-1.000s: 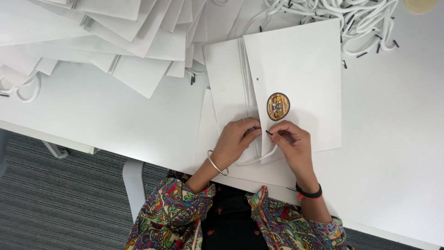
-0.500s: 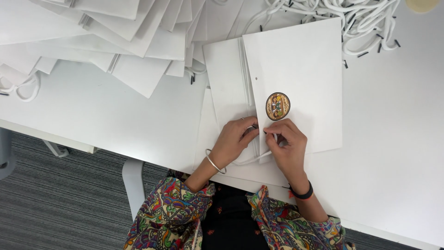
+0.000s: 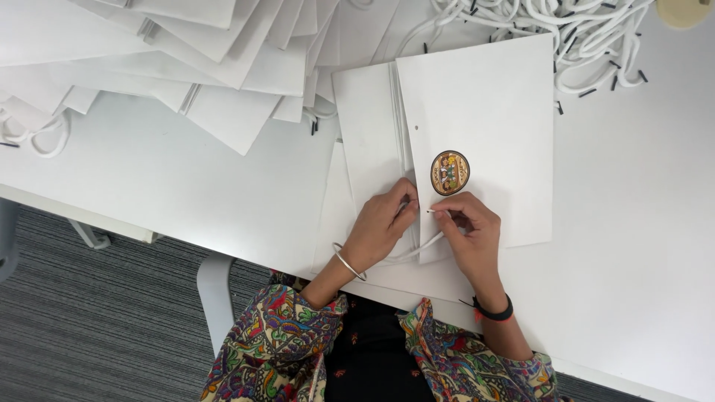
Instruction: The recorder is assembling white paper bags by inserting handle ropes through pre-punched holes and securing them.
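Fingers (image 3: pixel 439 214) pinch cord (image 3: pixel 417 253) at bag (image 3: pixel 477 119).

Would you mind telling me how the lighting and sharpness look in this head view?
Head view: even, soft light; faint shadows under the left hand and right hand; white bag and table nearly blend, without glare; everything sharp, no motion blur.

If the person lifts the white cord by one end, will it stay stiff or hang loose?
The white cord probably hangs loose: it already curves limply between left hand and right hand. It looks thin, so likely light.
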